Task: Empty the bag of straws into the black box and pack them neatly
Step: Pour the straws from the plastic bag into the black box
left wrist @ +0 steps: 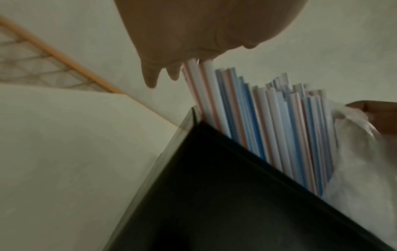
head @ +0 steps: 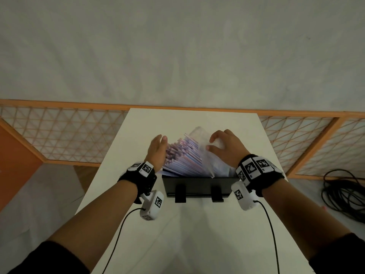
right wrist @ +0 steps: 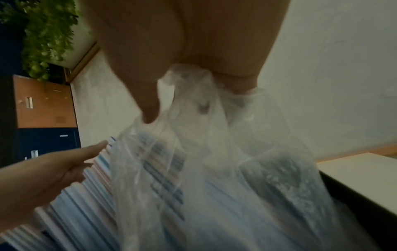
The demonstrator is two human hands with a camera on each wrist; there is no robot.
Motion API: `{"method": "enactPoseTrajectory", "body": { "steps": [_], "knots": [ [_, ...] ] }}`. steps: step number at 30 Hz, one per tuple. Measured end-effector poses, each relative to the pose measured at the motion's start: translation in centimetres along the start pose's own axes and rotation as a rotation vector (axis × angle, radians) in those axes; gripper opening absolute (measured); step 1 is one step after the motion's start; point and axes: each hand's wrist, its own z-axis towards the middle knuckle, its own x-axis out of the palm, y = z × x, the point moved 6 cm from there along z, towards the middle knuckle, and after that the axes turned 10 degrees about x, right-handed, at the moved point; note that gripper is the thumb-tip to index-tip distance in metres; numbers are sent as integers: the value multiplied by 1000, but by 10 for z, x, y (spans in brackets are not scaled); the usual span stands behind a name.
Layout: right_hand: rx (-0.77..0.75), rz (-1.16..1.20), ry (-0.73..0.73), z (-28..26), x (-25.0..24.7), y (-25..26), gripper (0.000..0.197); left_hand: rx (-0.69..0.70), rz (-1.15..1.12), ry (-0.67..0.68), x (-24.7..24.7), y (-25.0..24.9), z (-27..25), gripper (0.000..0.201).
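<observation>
Right grip point(head: 223, 145) pinching bag point(head: 209, 155) top

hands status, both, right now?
Left hand: open, fingers straight, flat against the side of the straws leaning out of the black box.
Right hand: closed, gripping the clear plastic bag.

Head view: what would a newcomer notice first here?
The fan of pink, blue and white plastic straws leaning out of the black rectangular box mid-table. The right hand pinches the crumpled clear plastic bag on their right side, while the left hand lies flat-fingered against their left side.
</observation>
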Motion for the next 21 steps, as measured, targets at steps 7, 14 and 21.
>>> {"method": "enactPoseTrajectory", "body": {
  "steps": [7, 14, 21],
  "knots": [
    [-245, -41, -42, 0, 0, 40, 16, -49, -234, -46, 18, 9, -3, 67],
    [-124, 72, 98, -5, -24, 27, 109, 233, 152, -57, -15, -27, 4, 52],
    [232, -435, 293, 0, -10, -36, 103, 387, 633, 273, 16, -46, 8, 39]
  ]
}}
